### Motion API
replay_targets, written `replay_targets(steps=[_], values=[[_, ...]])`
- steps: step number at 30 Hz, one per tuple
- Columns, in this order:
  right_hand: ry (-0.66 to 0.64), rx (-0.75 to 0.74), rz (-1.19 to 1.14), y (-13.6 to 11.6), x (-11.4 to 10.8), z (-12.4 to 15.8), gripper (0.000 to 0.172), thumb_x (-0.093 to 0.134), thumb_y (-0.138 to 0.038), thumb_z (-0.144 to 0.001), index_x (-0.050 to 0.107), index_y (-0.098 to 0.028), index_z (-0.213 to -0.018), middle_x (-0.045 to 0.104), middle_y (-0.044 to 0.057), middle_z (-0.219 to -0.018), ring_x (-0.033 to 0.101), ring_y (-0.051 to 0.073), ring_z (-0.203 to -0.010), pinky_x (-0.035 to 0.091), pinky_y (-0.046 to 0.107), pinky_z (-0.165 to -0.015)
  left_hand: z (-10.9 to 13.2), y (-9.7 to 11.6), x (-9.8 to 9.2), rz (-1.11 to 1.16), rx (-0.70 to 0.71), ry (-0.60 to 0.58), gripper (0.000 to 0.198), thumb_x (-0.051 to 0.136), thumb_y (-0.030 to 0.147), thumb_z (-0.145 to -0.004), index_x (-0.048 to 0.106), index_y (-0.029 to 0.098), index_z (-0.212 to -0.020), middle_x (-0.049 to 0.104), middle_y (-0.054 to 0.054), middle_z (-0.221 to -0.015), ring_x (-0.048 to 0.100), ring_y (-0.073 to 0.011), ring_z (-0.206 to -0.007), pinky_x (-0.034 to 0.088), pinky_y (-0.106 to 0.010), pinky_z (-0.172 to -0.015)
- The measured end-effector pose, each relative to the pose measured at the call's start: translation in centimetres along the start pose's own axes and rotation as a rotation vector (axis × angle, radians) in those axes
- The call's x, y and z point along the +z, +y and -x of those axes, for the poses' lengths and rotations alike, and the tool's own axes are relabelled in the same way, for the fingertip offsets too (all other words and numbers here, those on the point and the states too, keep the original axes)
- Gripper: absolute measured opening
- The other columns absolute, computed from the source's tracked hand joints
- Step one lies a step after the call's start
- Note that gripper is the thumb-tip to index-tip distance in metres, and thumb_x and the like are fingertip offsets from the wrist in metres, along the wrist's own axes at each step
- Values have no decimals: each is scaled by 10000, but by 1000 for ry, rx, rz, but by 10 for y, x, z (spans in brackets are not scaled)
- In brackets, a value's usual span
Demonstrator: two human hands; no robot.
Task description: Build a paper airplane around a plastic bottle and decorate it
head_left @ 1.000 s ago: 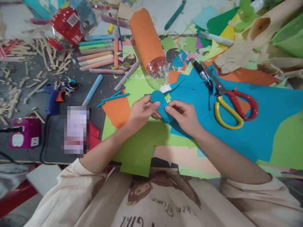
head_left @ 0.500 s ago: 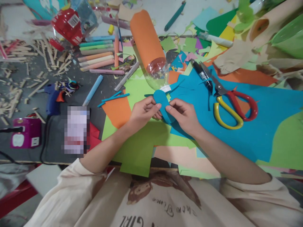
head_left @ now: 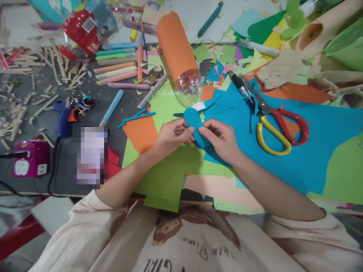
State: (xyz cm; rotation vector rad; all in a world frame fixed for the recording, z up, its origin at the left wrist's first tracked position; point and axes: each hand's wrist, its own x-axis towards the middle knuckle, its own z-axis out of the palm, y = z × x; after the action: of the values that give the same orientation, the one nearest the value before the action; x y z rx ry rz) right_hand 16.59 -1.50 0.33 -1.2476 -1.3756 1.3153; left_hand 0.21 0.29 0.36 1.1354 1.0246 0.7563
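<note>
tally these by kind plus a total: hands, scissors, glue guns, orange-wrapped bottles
Hands: 2 (left hand and right hand, both on the blue paper cutout)
Scissors: 1
Glue guns, blue: 1
Orange-wrapped bottles: 1
Total: 5

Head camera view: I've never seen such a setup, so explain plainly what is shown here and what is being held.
There is no machine here, only a person's two bare hands. The one camera is worn on that person's head and looks forward and down.

The left hand and right hand hold a small blue cut-out between them. Just beyond it lies a clear bottle wrapped in orange, its white cap toward the hands.

On the dark table, scissors with one red and one yellow handle lie on the right, over a large blue sheet. On the left are markers, a blue glue gun and scattered wooden sticks.
</note>
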Motion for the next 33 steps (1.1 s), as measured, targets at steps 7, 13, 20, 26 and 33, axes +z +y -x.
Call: replay_targets(steps=[7,13,20,26,33], values=[[-4,4,6,-1,-1,0,453,602,-637,-787,504,-218,-649,413,-44,-567,315,97,-516,300,275,-505,2,1,2,-70,-5,16,190,671,273,-778,541,160,-699,638,21,-584,616,-77,-493,518,-183,-521],[-46,17,8,0,-2,-2,467,604,-649,-776,475,-220,-643,395,-41,-589,330,100,-535,295,276,-517,2,0,0,-235,83,11,162,599,276,-790,524,177,-687,611,32,-572,579,-73,-487,473,-186,-513],[-64,26,19,3,-1,-2,331,651,-474,-787,484,-209,-680,420,-47,-610,369,93,-557,312,260,-533,1,3,-3,-277,118,-40,139,577,276,-767,548,174,-677,591,30,-544,547,-77,-493,436,-189,-510],[-71,37,20,3,-2,-1,284,635,-384,-788,453,-208,-659,397,-54,-591,352,90,-547,293,258,-524,1,2,-4,-314,144,-71,166,568,280,-766,524,178,-641,553,33,-539,533,-76,-500,410,-187,-504],[-116,48,6,1,-2,-2,325,645,-373,-782,428,-209,-606,374,-60,-562,327,84,-532,279,256,-513,1,3,-5,-318,178,-34,235,528,274,-814,437,195,-613,496,53,-515,492,-65,-468,388,-186,-484]])
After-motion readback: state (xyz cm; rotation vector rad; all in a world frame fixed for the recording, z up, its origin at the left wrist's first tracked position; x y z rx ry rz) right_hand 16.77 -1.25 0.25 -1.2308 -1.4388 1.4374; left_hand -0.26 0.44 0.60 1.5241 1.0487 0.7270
